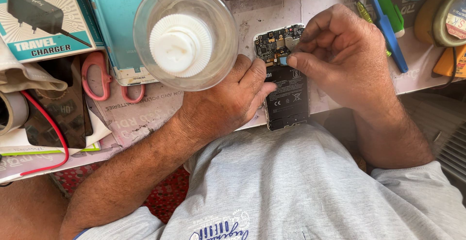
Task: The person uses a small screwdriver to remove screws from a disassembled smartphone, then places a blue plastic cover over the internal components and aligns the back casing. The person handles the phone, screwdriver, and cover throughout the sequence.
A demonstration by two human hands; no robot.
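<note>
Opened phone (286,82): black battery with white markings; dark circuit board above it with silver shields. Small tool tip (283,60) at the board: light blue. Clear plastic bottle (186,36): colourless wall, white ribbed cap. Scissors (99,77): salmon-pink handles. Phone frame (116,21): teal. Charger box (36,16): teal with a black adapter pictured and white rays. Wire (51,128): red. Shirt (301,186): pale grey with blue lettering. Screwdriver handles (383,16): blue and green. Surface (262,7): off-white printed paper.
</note>
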